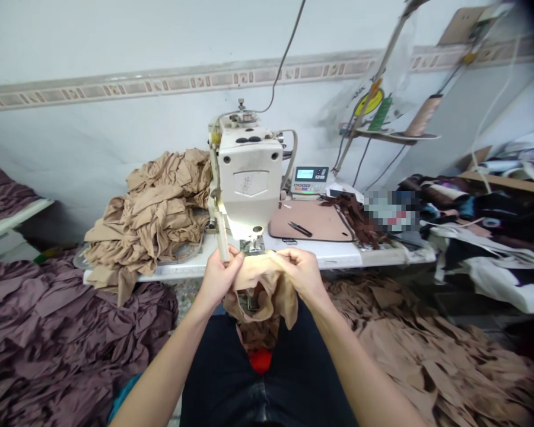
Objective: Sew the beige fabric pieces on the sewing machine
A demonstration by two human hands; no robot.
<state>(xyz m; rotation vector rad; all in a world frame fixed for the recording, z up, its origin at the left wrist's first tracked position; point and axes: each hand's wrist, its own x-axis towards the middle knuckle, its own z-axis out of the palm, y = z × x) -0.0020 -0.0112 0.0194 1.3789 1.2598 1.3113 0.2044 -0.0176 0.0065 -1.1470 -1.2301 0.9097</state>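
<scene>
A beige garment piece (260,276) is stretched between both hands at the front edge of a white sewing machine (251,184). My left hand (221,274) pinches its left end, thumb on top, beside the lit needle area. At the other end, my right hand (299,268) grips the cloth between thumb and fingers. The fabric's upper edge lies just before the presser foot (253,244); whether it is under the foot I cannot tell. Its lower part hangs in loose folds over the table edge, above my lap.
Beige garments (155,207) are heaped left of the machine. Thread snips (299,229) lie on a pink pad (320,218), before a control panel (310,181). Purple cloth (71,332) and brown cloth (427,344) pile up on either side below. Thread cones (423,115) stand upper right.
</scene>
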